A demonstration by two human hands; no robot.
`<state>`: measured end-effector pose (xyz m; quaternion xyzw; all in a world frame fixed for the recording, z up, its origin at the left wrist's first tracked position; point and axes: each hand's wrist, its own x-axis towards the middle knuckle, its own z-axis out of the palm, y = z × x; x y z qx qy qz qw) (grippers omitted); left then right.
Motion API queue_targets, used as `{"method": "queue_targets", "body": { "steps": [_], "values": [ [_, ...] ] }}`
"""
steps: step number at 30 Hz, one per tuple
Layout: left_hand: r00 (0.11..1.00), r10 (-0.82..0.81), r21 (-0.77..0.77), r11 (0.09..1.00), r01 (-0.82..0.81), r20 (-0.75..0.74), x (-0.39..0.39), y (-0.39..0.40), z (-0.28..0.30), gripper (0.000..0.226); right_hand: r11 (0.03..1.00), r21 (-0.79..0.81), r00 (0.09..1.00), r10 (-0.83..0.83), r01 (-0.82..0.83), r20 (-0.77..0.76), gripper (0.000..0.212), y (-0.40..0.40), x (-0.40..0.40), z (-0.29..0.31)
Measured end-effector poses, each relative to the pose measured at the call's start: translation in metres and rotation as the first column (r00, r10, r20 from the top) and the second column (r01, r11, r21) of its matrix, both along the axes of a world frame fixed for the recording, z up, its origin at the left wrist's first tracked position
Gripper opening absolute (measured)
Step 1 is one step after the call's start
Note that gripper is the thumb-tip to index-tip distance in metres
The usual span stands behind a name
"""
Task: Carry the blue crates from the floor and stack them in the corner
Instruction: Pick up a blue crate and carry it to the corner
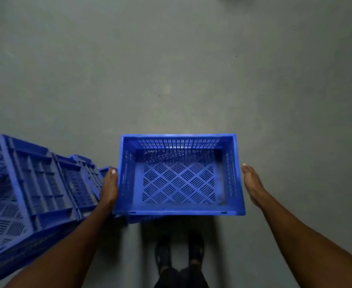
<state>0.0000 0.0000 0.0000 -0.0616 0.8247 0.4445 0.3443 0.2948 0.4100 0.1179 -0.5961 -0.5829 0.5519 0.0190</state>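
Note:
A blue slotted crate [127, 183] sits upright and empty in front of me, above my feet. A strip of a second blue crate [142, 218] shows under its near edge. My left hand [108, 190] lies against the crate's left wall with the thumb up at the rim, and its fingers are hidden below. My right hand [253, 183] is flat with fingers together, a small gap away from the right wall and holding nothing. More blue crates [31, 192] lie tilted in a nested pile at my left.
Bare grey concrete floor [171, 69] stretches ahead and to the right. My dark shoes [179, 254] stand just behind the crate. The tilted pile of crates fills the lower left, close to my left forearm.

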Motion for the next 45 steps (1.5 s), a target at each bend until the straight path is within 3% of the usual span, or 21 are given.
{"method": "queue_targets", "body": {
  "steps": [2, 5, 7, 11, 14, 18, 30, 37, 45],
  "values": [
    [0.995, 0.093, -0.017, 0.996, -0.093, -0.027, -0.01, 0.003, -0.025, 0.092, 1.0, 0.015, 0.999, 0.003, -0.004, 0.042, 0.044, 0.009, -0.008, -0.025],
    [0.972, 0.215, -0.038, 0.976, -0.212, 0.094, -0.001, 0.045, 0.035, 0.068, 0.997, -0.07, 0.999, -0.01, 0.014, 0.051, 0.047, 0.016, -0.016, -0.065],
    [0.968, 0.219, -0.056, 0.975, -0.213, 0.125, -0.002, 0.055, 0.036, 0.058, 0.997, -0.06, 0.997, -0.035, 0.039, 0.075, 0.046, 0.019, -0.016, -0.083],
    [0.974, 0.197, -0.028, 0.98, -0.195, 0.114, -0.015, 0.054, 0.02, 0.06, 0.996, 0.042, 0.987, -0.079, 0.074, 0.138, 0.05, 0.026, -0.018, -0.097],
    [0.972, 0.171, 0.06, 0.981, -0.183, 0.16, -0.025, 0.058, 0.008, 0.056, 0.968, -0.161, 0.98, -0.197, 0.19, -0.027, 0.048, 0.026, -0.021, -0.102],
    [0.969, 0.134, 0.095, 0.983, -0.156, 0.205, -0.036, 0.07, 0.011, 0.058, 0.937, -0.312, 0.983, -0.181, 0.16, -0.041, 0.059, 0.035, -0.022, -0.105],
    [0.997, 0.076, -0.082, 0.994, -0.074, 0.025, -0.023, 0.075, 0.019, 0.069, 0.988, -0.035, 0.985, -0.148, 0.151, 0.088, 0.07, 0.023, -0.026, -0.088],
    [0.997, 0.063, -0.088, 0.994, -0.066, -0.038, -0.011, 0.068, 0.071, 0.073, 0.991, -0.014, 0.989, -0.128, 0.13, 0.078, 0.071, 0.022, -0.015, -0.038],
    [0.986, 0.158, -0.028, 0.987, -0.159, -0.045, 0.04, 0.033, 0.224, 0.072, 0.998, -0.019, 0.998, -0.059, 0.059, -0.002, 0.065, 0.0, 0.016, 0.118]
  ]
}}
